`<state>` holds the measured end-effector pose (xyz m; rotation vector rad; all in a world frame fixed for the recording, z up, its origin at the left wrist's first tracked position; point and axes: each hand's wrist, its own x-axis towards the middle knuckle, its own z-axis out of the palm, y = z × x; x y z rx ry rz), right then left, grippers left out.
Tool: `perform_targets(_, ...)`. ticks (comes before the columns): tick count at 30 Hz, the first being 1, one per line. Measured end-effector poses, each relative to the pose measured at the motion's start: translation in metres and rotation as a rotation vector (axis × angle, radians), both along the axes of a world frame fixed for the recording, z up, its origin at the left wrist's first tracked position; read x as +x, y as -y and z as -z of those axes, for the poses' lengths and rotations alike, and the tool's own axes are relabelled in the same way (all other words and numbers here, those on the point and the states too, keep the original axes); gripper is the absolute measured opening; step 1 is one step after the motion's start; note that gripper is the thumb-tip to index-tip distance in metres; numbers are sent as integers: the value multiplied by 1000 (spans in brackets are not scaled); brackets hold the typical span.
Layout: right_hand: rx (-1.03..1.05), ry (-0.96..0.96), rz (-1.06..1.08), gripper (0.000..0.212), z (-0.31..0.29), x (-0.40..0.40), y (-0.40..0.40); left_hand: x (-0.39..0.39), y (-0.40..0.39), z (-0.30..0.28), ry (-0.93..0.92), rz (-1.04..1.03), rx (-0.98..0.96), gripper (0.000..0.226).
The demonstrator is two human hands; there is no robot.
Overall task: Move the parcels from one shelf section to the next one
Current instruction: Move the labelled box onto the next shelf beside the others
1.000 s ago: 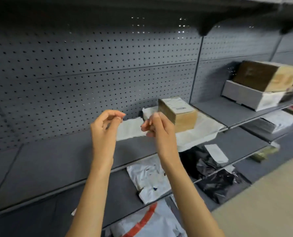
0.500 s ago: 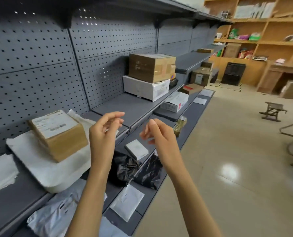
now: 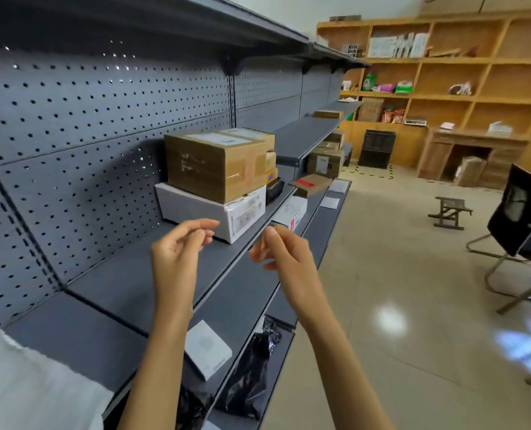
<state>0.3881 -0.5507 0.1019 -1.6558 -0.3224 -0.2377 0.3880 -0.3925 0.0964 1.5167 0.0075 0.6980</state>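
Note:
A brown cardboard parcel point(image 3: 217, 164) lies on top of a white box parcel point(image 3: 214, 211) on the grey shelf point(image 3: 152, 262), further right along it. More small parcels point(image 3: 270, 159) sit behind them. My left hand point(image 3: 177, 252) and my right hand point(image 3: 283, 252) hover empty in front of the shelf edge, fingers loosely curled and apart, a short way before the white box. A white padded parcel point(image 3: 25, 377) fills the bottom left corner.
Lower shelves carry a small white box point(image 3: 207, 352), black bags point(image 3: 252, 373) and white envelopes point(image 3: 292, 212). Wooden shelving point(image 3: 444, 88), a black crate point(image 3: 377, 148), a small stool point(image 3: 450, 212) and a black chair point(image 3: 518, 218) stand across the tiled floor.
My view has swung right along the shelf, from the white padded parcel to the stacked boxes. Both hands let go of the white packet and now hold nothing.

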Motion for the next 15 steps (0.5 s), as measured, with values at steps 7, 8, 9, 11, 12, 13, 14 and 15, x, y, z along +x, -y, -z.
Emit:
perform_targets(7, 63, -63, -2, 38, 11, 82, 2, 81, -3, 12, -49, -15, 4, 30)
perform_targets(8, 71, -74, -15, 39, 11, 92, 2, 90, -4, 14, -59, -21, 5, 28)
perform_targets(9, 78, -81, -31, 39, 12, 105, 1, 101, -5, 16, -66, -31, 6, 27)
perform_targets(11, 87, -89, -52, 37, 12, 131, -1, 120, -6, 17, -79, -48, 17, 23)
perform_targets(12, 89, -93, -61, 36, 14, 144, -2, 128, -6, 18, -90, -60, 19, 21)
perform_targets(13, 94, -91, -70, 34, 15, 157, -4, 138, -7, 19, -101, -81, 17, 21)
perform_targets(14, 104, -85, -83, 31, 16, 172, -6, 148, -8, 20, -109, -110, 10, 22)
perform_targets(15, 113, -80, -89, 27, 16, 186, -7, 157, -8, 20, -111, -141, -5, 25)
